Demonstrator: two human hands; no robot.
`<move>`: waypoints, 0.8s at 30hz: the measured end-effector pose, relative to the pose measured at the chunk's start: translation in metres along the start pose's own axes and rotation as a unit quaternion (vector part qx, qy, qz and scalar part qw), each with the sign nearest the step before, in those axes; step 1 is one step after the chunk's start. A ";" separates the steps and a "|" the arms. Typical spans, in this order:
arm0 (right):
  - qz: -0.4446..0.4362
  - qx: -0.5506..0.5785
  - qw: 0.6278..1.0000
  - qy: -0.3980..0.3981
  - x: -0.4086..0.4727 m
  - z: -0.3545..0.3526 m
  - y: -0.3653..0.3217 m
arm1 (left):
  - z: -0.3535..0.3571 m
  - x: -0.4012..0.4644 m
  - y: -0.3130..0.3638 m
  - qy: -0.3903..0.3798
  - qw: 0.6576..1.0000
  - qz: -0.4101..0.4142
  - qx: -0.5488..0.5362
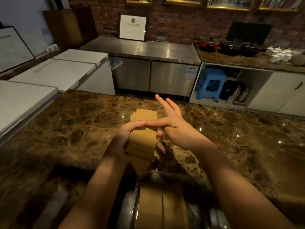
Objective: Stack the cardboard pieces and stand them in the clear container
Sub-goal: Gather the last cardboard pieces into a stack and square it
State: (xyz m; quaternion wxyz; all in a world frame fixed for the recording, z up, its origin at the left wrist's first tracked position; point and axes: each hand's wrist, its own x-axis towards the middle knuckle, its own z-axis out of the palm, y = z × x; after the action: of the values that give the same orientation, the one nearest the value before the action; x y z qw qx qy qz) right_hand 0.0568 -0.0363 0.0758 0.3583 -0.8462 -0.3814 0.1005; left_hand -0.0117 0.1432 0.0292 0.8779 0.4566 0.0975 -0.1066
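1. The table (69, 123) is polished brown marble with pale veins, in a dim kitchen with a brick wall (178, 22), a steel cabinet (148, 63) and white chest freezers (62, 71).
2. A blue stool (209, 83) stands in an open cupboard beyond the table; pots (231, 47) and white cups (280, 54) sit on the far counter.
3. The left hand (122, 138) holds a stack of cardboard pieces (143, 144) above the table, fingers curled over its top.
4. The right hand (175, 124) is spread wide, forefinger laid across the stack.
5. More cardboard (145, 114) lies flat beyond.
6. The clear container (138, 192) stands nearest, holding upright cardboard.
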 end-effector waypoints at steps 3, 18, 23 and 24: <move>0.031 0.129 0.991 0.008 0.015 0.018 0.004 | -0.012 -0.011 0.006 -0.007 0.993 0.043 -0.109; 0.308 -0.139 0.922 -0.190 0.050 0.120 0.018 | -0.079 -0.015 -0.005 0.093 0.961 0.120 -0.229; 0.304 0.209 0.930 0.001 0.039 0.063 0.007 | -0.060 0.001 0.005 0.082 0.967 0.074 -0.230; 0.278 0.256 0.924 0.062 0.034 0.052 0.004 | -0.054 0.004 0.008 0.072 0.967 0.062 -0.235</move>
State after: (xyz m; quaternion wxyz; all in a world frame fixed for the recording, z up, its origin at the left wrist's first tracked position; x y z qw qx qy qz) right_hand 0.0591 0.0136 0.0390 0.5434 -0.8022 -0.0689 0.2377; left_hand -0.0096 0.1913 0.0041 0.9562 0.2490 0.1538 0.0069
